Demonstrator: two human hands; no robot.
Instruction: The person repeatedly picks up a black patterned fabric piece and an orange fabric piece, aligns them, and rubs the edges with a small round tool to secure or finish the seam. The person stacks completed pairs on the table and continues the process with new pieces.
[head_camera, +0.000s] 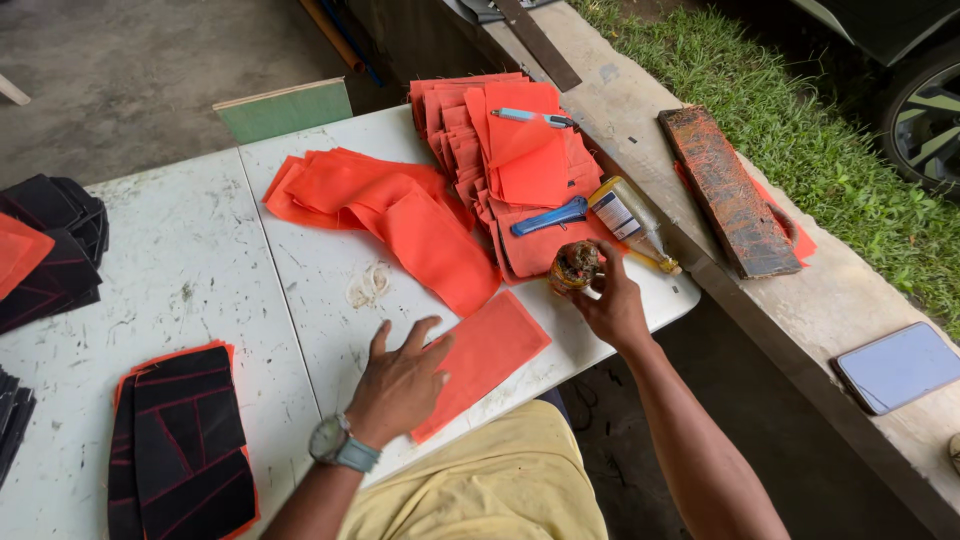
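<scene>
My left hand (402, 380) lies flat, fingers spread, on the near end of an orange fabric rectangle (490, 352) on the white table (200, 270). My right hand (608, 300) reaches forward and grips a small glue-crusted tin (574, 265) at the table's right edge. A yellow-capped glue bottle (630, 222) lies on its side just beyond the tin. A blue utility knife (552, 216) rests on the stack of orange fabric pieces (500, 160), with a light blue pen (532, 118) farther back on the same stack.
Loose orange strips (380, 205) sprawl mid-table. Black pieces with red lines (185, 445) sit at the near left, more black pieces (50, 250) far left. A stained wooden board (725, 190) and a phone (898, 366) lie on the concrete ledge right. Green board (285, 110) behind.
</scene>
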